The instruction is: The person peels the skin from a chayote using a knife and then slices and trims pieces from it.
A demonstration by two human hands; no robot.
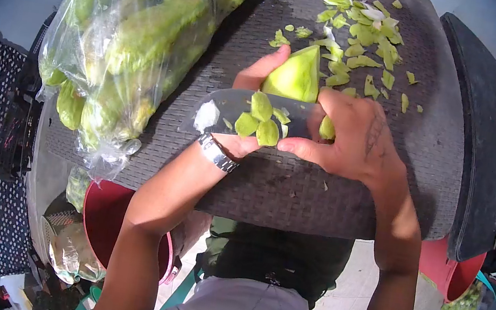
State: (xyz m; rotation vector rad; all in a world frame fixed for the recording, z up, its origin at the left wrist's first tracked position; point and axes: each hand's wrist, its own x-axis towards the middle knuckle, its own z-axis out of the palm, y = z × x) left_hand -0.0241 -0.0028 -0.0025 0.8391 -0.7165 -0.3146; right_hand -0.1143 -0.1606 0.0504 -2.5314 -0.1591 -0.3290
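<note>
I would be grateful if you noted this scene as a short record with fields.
Left hand: holds a green vegetable
Right hand: holds a wide knife
On blade: peel pieces
Table: dark, woven pattern
Beyond hands: scattered peelings
Bag: clear plastic, green vegetables inside, left side
Left wrist: metal watch
Below table: red bucket left, another right

With elbows (146, 229) bent, left hand (238, 145) and right hand (357, 133) curl close together.
</note>
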